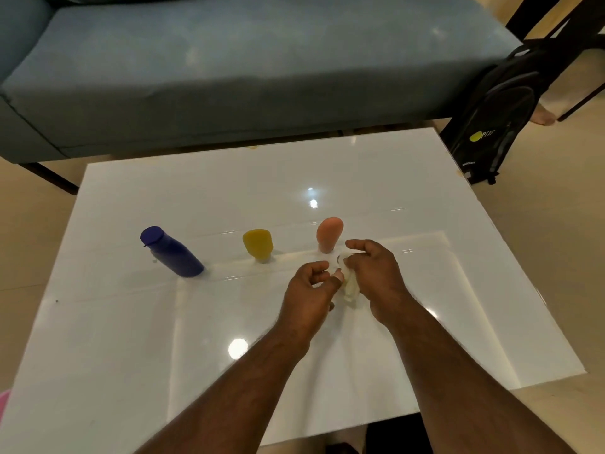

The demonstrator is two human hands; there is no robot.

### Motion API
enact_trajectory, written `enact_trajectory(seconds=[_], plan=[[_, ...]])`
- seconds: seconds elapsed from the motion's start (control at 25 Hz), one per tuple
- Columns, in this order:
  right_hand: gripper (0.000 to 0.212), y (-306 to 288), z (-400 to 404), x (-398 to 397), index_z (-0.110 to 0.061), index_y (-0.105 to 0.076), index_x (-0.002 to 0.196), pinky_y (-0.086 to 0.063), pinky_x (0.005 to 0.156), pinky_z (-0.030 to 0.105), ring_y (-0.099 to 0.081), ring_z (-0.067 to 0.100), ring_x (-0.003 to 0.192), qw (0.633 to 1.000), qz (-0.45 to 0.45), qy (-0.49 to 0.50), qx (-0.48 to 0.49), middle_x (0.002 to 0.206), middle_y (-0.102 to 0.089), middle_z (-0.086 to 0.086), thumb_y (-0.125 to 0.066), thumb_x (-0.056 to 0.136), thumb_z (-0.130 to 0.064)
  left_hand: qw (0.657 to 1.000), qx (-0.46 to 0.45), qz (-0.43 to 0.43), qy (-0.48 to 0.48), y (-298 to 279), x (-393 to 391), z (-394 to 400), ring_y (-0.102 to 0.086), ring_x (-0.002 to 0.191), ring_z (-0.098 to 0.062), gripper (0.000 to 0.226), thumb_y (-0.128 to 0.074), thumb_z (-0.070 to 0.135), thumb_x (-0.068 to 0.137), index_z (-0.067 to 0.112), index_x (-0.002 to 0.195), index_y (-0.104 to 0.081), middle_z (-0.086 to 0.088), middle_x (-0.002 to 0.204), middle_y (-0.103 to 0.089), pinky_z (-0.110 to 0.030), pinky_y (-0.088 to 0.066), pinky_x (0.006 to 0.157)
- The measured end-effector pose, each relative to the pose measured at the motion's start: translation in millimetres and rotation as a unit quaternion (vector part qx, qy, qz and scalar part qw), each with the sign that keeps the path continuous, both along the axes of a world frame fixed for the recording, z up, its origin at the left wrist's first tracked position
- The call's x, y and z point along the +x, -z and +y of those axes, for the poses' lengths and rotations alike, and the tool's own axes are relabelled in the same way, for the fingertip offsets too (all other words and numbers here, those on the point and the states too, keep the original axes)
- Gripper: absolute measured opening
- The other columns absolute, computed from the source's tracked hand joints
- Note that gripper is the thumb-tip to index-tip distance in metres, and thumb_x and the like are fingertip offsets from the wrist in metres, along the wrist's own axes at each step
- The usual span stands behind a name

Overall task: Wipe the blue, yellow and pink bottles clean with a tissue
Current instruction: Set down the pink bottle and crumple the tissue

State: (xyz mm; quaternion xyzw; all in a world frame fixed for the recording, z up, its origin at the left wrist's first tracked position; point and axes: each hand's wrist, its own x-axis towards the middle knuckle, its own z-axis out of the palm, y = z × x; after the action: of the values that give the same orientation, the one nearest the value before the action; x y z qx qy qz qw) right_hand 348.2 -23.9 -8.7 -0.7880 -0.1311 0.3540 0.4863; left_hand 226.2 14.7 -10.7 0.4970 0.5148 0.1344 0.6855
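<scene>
Both hands meet over the middle of the white table (376,178), close together with a small wad of white tissue (349,283) between them. The right hand (376,276) curls its fingers round the tissue and holds it; the wad hangs down past the palm toward the tabletop. The left hand (307,290) sits just beside it, fingers bent inward, thumb and fingertips at the tissue's edge — whether it actually pinches the tissue is too blurred to tell.

Just beyond the right hand stands the pink bottle (329,234), upright on its narrow cap end, near the knuckles but apart from them. To its left, well apart, the yellow bottle (258,244) stands the same way, cap down. Further left again the blue bottle (170,251) stands on its base, cap on top, looking tilted in the wide-angle view. The three form a rough row across the table.

Behind the table runs a blue-grey sofa (229,77). At the far right, a black backpack (491,122) leans on the floor — with a yellow mark on its front — and a bare foot (543,117) shows beside it.
</scene>
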Motion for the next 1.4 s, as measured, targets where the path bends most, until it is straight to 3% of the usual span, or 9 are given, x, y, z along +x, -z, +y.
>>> enact_trajectory(seconds=[0.12,0.24,0.36,0.52,0.64,0.8,0.96,1.2,1.4], plan=[[0.023,-12.6,-10.9,-19.1,-0.023,-0.064,0.109,-0.057,0.083,0.039,-0.066,0.016,0.091,0.998,0.056,-0.034,0.027,0.103,-0.068,-0.003,-0.056,0.091,-0.012,0.999,-0.028,-0.026,-0.005,-11.1,-11.1,-6.8,-0.067,0.108,-0.018,0.044,-0.074,0.035,0.087,0.025,0.127,-0.058,0.002,0.122,-0.066,-0.040,-0.060,0.088],[0.022,-25.4,-20.7,-35.9,-0.018,-0.065,0.111,-0.058,0.079,0.037,-0.067,0.021,0.094,0.992,0.109,-0.041,0.057,0.109,-0.068,0.003,-0.057,0.092,-0.012,0.996,-0.052,-0.022,-0.064,-24.7,-29.0,-7.2,-0.067,0.106,-0.023,0.029,-0.069,0.021,0.093,0.020,0.121,-0.063,-0.002,0.117,-0.068,-0.037,-0.062,0.084],[0.024,-38.9,-27.0,-53.9,-0.015,-0.063,0.112,-0.059,0.073,0.035,-0.070,0.021,0.089,0.982,0.150,-0.061,0.094,0.103,-0.071,0.007,-0.063,0.088,-0.010,0.993,-0.049,-0.035,-0.100,-36.8,-48.1,-6.5,-0.069,0.102,-0.024,0.019,-0.064,0.020,0.096,0.016,0.114,-0.069,-0.007,0.112,-0.073,-0.040,-0.061,0.086],[0.033,-59.2,-23.7,-76.7,-0.014,-0.061,0.114,-0.059,0.074,0.038,-0.069,0.025,0.090,0.986,0.110,-0.079,0.094,0.104,-0.068,0.010,-0.063,0.084,0.001,0.980,-0.095,-0.094,-0.144,-58.0,-82.0,-2.9,-0.068,0.106,-0.029,0.013,-0.062,0.014,0.097,0.015,0.109,-0.066,-0.009,0.113,-0.071,-0.042,-0.060,0.086],[0.030,-72.4,-17.0,-94.2,-0.015,-0.061,0.115,-0.059,0.073,0.039,-0.067,0.026,0.093,0.985,0.109,-0.069,0.114,0.108,-0.066,0.008,-0.057,0.088,-0.002,0.967,-0.131,-0.134,-0.171,-69.4,-107.4,-1.6,-0.066,0.110,-0.033,0.013,-0.060,0.012,0.097,0.014,0.110,-0.062,-0.011,0.116,-0.068,-0.043,-0.059,0.086],[0.038,-83.3,-11.1,-126.7,-0.019,-0.057,0.120,-0.059,0.074,0.042,-0.065,0.025,0.098,0.981,0.103,-0.108,0.126,0.112,-0.065,0.006,-0.069,0.085,-0.020,0.973,-0.097,-0.128,-0.163,-82.3,-134.8,-0.8,-0.068,0.107,-0.032,0.018,-0.061,0.013,0.097,0.012,0.114,-0.062,-0.013,0.118,-0.069,-0.045,-0.059,0.090],[0.036,-84.1,-7.6,-152.9,-0.011,-0.058,0.119,-0.057,0.079,0.046,-0.067,0.029,0.095,0.982,0.082,-0.117,0.125,0.112,-0.066,0.012,-0.067,0.085,-0.008,0.966,-0.095,-0.144,-0.192,-86.3,-171.3,1.1,-0.069,0.106,-0.033,0.018,-0.061,0.011,0.097,0.010,0.115,-0.062,-0.015,0.118,-0.069,-0.046,-0.059,0.089],[0.035,-86.3,12.3,-206.1,-0.017,-0.056,0.117,-0.058,0.077,0.043,-0.069,0.023,0.088,0.976,0.028,-0.174,0.125,0.102,-0.069,0.010,-0.068,0.085,-0.011,0.965,-0.048,-0.139,-0.215,-89.3,-230.3,10.9,-0.070,0.104,-0.033,0.024,-0.064,0.005,0.094,0.017,0.113,-0.055,-0.016,0.121,-0.064,-0.039,-0.062,0.075],[0.023,-90.8,26.8,-250.0,-0.022,-0.050,0.094,-0.060,0.067,0.038,-0.066,0.021,0.086,0.966,-0.048,-0.213,0.141,0.096,-0.061,0.004,-0.069,0.083,-0.017,0.962,0.005,-0.142,-0.233,-91.1,-265.2,20.8,-0.071,0.101,-0.030,0.018,-0.058,-0.004,0.094,0.013,0.096,-0.065,-0.013,0.115,-0.069,-0.035,-0.062,0.073]])
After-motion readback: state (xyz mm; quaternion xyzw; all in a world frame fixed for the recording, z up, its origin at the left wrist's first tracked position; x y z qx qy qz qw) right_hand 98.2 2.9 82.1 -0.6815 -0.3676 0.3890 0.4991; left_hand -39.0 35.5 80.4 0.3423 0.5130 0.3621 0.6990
